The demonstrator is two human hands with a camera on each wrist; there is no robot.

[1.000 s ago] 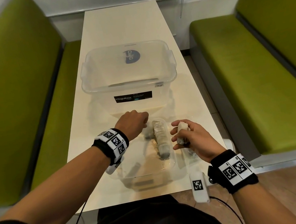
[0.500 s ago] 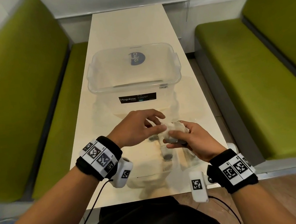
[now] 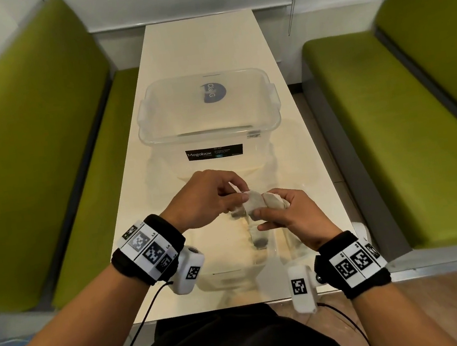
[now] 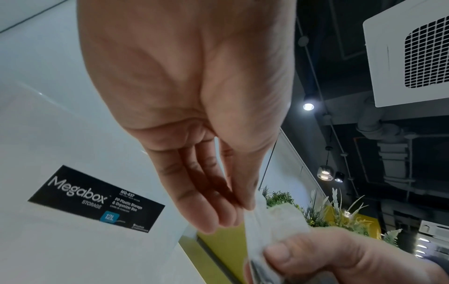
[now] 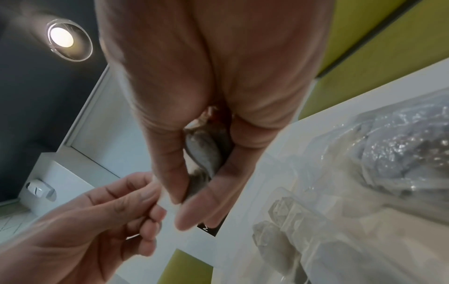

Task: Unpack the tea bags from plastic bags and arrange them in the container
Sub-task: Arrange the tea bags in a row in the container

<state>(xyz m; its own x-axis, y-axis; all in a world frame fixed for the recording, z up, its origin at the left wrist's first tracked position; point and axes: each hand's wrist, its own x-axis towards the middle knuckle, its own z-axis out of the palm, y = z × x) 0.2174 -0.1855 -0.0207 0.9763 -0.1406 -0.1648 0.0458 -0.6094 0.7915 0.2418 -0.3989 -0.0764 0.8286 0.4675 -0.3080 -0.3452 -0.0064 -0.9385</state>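
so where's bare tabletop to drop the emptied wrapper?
Bare: the far end of the table beyond the Megabox container, and the strip along its left edge. Crowded: the near end, where both hands hold the tea bag over the clear tray.

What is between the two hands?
In the head view, a small white wrapped tea bag bridges the left hand and right hand; both pinch it above the table.
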